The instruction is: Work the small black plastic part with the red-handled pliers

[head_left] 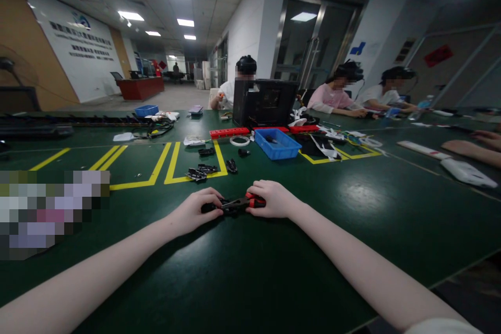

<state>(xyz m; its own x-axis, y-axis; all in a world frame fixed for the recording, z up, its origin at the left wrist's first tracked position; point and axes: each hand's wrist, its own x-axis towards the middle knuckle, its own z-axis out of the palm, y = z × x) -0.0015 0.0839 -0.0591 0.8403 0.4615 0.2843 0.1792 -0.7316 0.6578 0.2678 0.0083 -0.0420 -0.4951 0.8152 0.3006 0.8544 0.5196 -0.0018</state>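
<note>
My right hand [272,199] is closed around the red and black handles of a pair of pliers [239,203], whose dark jaws point left. In my left hand [193,211] the fingers grip a small black part [209,207], and the jaws of the pliers meet it or lie right against it; the exact contact is too dark to tell. Both hands are just above the green table [242,271]. Beyond them lie several similar black pieces [197,174], in and beside a yellow-taped area.
A blue tray [277,152] with dark items stands past my right hand, with a roll of tape [239,141] beside it. Red strips [229,132] and a big black case [266,103] are farther back. A white device [467,172] and another person's arm [469,150] are at right.
</note>
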